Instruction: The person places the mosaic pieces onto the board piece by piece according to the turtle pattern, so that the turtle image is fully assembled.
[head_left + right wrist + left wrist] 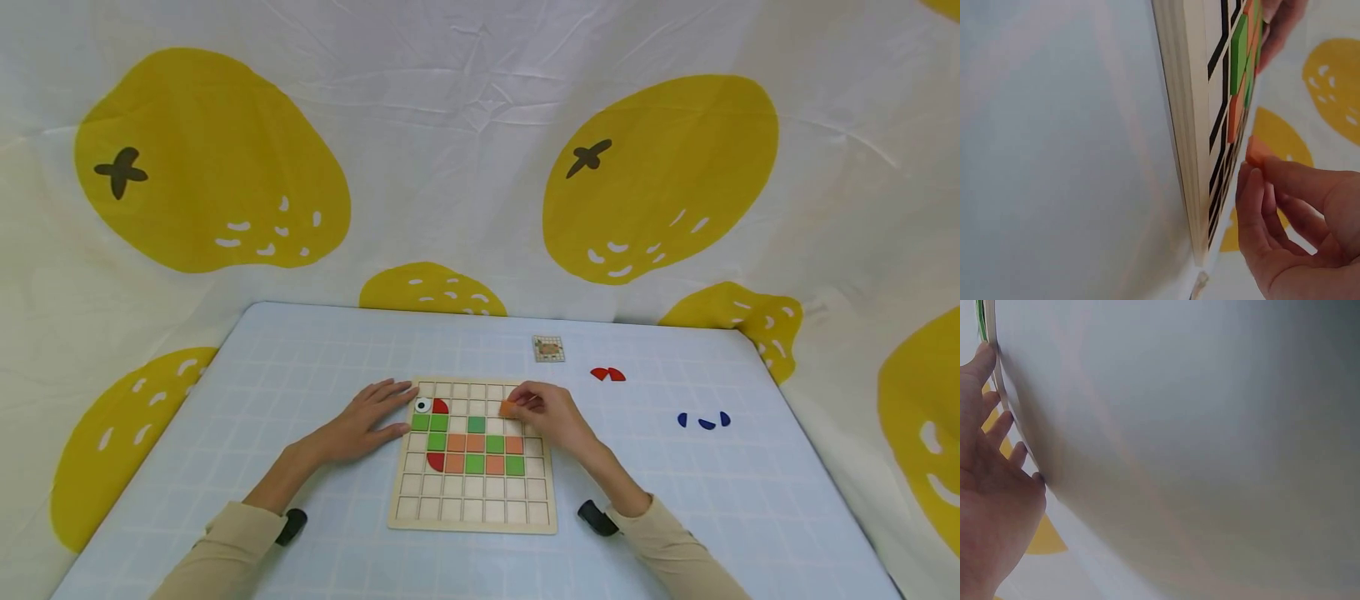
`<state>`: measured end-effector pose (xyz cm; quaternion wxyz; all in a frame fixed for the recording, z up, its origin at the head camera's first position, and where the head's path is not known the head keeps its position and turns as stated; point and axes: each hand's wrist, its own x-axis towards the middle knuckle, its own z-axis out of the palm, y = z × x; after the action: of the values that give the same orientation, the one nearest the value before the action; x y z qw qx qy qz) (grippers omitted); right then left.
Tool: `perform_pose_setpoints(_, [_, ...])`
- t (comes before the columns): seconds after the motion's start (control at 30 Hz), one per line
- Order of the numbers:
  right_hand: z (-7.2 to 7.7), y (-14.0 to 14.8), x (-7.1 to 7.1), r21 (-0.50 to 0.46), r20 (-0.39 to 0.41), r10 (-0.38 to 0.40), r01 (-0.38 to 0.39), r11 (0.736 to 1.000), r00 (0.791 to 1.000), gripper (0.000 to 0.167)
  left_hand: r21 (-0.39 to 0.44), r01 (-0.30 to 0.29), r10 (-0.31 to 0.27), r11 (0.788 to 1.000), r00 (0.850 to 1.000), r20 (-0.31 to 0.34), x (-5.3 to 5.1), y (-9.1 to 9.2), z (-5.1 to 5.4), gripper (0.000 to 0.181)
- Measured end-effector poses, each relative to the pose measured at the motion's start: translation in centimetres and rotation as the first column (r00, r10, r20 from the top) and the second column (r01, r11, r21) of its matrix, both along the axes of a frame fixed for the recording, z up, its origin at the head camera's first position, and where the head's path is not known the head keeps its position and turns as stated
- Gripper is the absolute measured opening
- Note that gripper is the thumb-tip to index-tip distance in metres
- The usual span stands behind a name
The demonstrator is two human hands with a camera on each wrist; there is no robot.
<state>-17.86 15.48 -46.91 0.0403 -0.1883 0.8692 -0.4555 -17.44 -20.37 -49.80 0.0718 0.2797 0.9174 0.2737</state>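
A wooden grid board (472, 504) lies on the table, with green, orange and red pieces and a white eye piece (423, 406) in its cells. My right hand (553, 417) pinches an orange square (507, 409) between thumb and fingertips over the board's upper right part; in the right wrist view the orange piece (1259, 151) shows at the fingertips of that hand (1304, 219). A separate darker green square (476, 425) sits above the coloured rows. My left hand (367, 423) rests with spread, relaxed fingers at the board's left edge; the left wrist view shows this hand (997, 462) too.
A small picture card (548, 349) lies behind the board. Two red pieces (608, 374) are to the right of the card, and several dark blue pieces (707, 424) lie farther right on the table (322, 342). A patterned cloth (450, 167) hangs behind the table.
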Motion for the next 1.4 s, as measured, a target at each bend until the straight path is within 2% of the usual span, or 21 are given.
perform_pose_setpoints(0.53, [-0.6,-0.9,0.1,0.009,0.044,0.122,-0.122,0.992,0.992,0.007,-0.004,-0.006,0.006,1.0,1.0,0.014,0.1,0.1,0.1,0.065])
perform_pose_setpoints(0.97, [-0.4,-0.9,0.3,0.071,0.016,0.146,-0.147,0.987,0.989,0.006,-0.008,-0.009,0.009,1.0,1.0,0.006,0.1,0.2,0.1,0.066])
perform_pose_setpoints(1.13, [-0.4,0.1,0.1,0.066,-0.009,0.116,-0.116,0.991,0.993,0.009,0.002,-0.006,0.006,1.0,1.0,0.005,0.0,0.1,-0.1,0.066])
perform_pose_setpoints(1.4, [-0.1,2.4,-0.6,0.087,-0.048,0.006,-0.002,0.996,0.999,0.012,-0.005,-0.014,0.014,1.0,1.0,-0.007,0.0,0.0,-0.1,0.065])
